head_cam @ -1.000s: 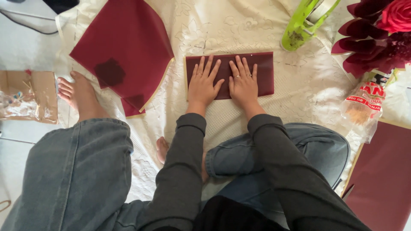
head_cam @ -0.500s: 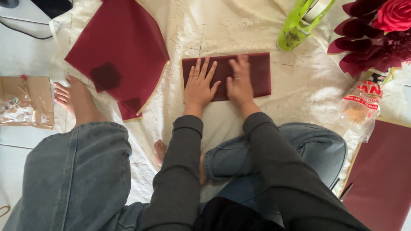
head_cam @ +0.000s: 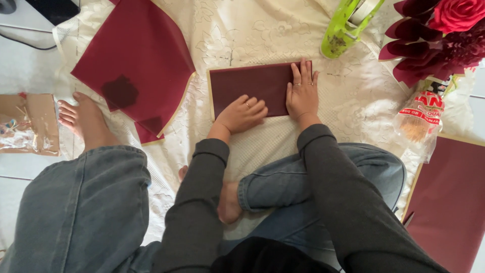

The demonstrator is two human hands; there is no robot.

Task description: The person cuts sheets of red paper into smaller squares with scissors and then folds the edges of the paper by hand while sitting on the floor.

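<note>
- Nearest the camera, one person sits on the floor in grey jeans and dark sleeves; two bare feet show, one [head_cam: 86, 121] stretched out at the left on the cloth's edge, the other [head_cam: 228, 205] tucked under the bent right knee.
- Beyond the knees, one cream embroidered cloth [head_cam: 353, 101] covers the floor and carries most of the things.
- At the cloth's middle lies one folded dark red paper rectangle [head_cam: 247, 83], flat, with a thin pale edge along its left and top sides.
- One left hand [head_cam: 242, 115] rests on the rectangle's near edge, its fingers curled into a loose fist, knuckles pressing down; a ring shows on one finger.
- One right hand [head_cam: 302, 93] lies flat on the rectangle's right end, fingers stretched out and close together, pressing, gripping nothing; rings show on two fingers.
- Toward the cloth's left edge lies one larger dark red sheet [head_cam: 136, 55], partly folded, with one darker patch on it.
- Off the cloth at the left, one brown packet [head_cam: 28, 121] lies on the pale floor.
- At the near right corner, one more dark red sheet [head_cam: 449, 202] lies partly off the cloth.
- Beside it, at the right edge, stands one clear bag [head_cam: 419, 121] with red printing.
- At the far edge, one lime-green tape dispenser [head_cam: 343, 30] lies tilted.
- In the far right corner sits one red rose [head_cam: 457, 12] wrapped in dark red petal-shaped papers.
</note>
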